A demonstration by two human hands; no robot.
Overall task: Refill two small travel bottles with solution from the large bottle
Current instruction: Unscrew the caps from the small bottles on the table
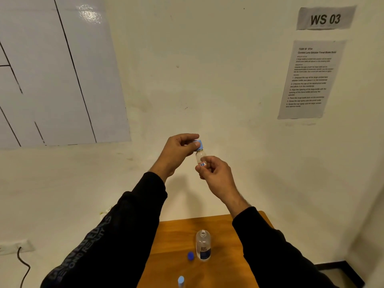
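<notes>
I hold a small travel bottle (200,156) with a red-edged label up in front of the wall. My right hand (216,173) grips its lower body. My left hand (178,151) pinches its light blue cap (199,144) from above. Down on the wooden table (170,246) stands the large clear bottle (203,245), uncapped, with a dark label. Its dark blue cap (190,256) lies just left of it. A second small bottle with a light blue cap (181,281) shows at the bottom edge.
A wall stands close behind the table, with a "WS 03" sign (325,18) and an instruction sheet (310,79) at the right. A whiteboard panel (52,69) hangs at the left. A wall socket with a black cable (22,265) sits low left.
</notes>
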